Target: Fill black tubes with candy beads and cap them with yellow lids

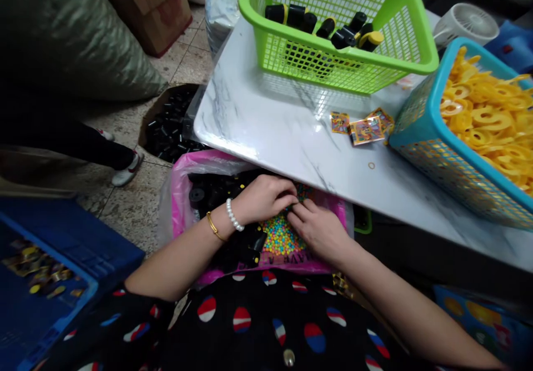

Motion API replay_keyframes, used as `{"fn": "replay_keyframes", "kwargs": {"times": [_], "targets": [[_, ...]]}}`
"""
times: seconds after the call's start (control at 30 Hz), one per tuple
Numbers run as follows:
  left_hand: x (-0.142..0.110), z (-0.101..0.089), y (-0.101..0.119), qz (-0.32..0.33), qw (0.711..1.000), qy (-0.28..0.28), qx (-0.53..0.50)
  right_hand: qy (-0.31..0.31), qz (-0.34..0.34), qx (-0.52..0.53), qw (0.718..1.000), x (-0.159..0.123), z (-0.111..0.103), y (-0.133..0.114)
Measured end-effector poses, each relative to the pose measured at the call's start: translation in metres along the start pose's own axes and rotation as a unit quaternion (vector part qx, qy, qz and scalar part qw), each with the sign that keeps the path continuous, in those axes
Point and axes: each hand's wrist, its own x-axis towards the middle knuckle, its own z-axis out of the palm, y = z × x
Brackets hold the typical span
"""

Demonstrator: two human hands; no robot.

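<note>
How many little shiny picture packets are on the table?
3. On the white marble table, the left packet lies apart, the middle packet sits to its right, and the right packet seems to overlap the middle one. Another could be hidden underneath.

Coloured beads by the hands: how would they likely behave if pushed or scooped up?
The beads look small and round, so they would probably roll and scatter easily when pushed. They lie in a loose heap beside the right hand, so a scoop would likely spill some. Each is probably light, though the picture cannot confirm that.
</note>
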Motion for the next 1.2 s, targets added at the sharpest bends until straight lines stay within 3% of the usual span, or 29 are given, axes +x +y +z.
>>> {"fn": "replay_keyframes", "kwargs": {"times": [0.1,0.17,0.33,0.43,0.5,0.6,0.77,0.87,0.93,1.0,1.03,1.1,1.2], "targets": [[-0.001,-0.005,0.005,0.005,1.000,0.007,-0.027,-0.040,-0.038,0.106,0.993,0.004,0.005,-0.004],[-0.002,-0.010,0.009,0.019,0.998,-0.007,-0.058,-0.019,-0.042,0.226,0.973,0.000,0.005,-0.003],[-0.006,-0.024,0.019,0.103,0.979,-0.025,-0.176,0.135,0.044,0.473,0.870,-0.023,-0.016,0.011],[-0.005,-0.026,0.026,0.154,0.970,0.012,-0.190,0.227,0.077,0.526,0.816,-0.030,-0.028,0.014],[-0.004,-0.023,0.029,0.162,0.972,0.056,-0.163,0.301,0.083,0.516,0.798,-0.027,-0.030,0.012],[-0.003,-0.019,0.031,0.153,0.973,0.115,-0.128,0.365,0.093,0.480,0.792,-0.018,-0.028,0.007],[-0.005,-0.024,0.031,0.125,0.973,0.180,-0.072,0.385,0.126,0.479,0.778,-0.017,-0.040,0.009],[-0.001,-0.030,0.025,0.067,0.971,0.228,-0.001,0.442,0.178,0.393,0.786,-0.037,-0.065,0.043],[0.007,-0.030,0.017,0.042,0.958,0.277,0.064,0.503,0.258,0.274,0.778,-0.058,-0.087,0.082],[0.015,-0.029,0.010,0.050,0.942,0.310,0.122,0.524,0.347,0.152,0.763,-0.081,-0.109,0.124],[0.018,-0.027,0.008,0.060,0.935,0.320,0.142,0.498,0.384,0.110,0.770,-0.090,-0.119,0.144],[0.022,-0.024,0.005,0.070,0.925,0.335,0.163,0.395,0.425,0.079,0.810,-0.100,-0.133,0.175],[0.022,-0.021,0.003,0.077,0.921,0.337,0.178,0.290,0.416,0.089,0.857,-0.093,-0.138,0.199]]}}
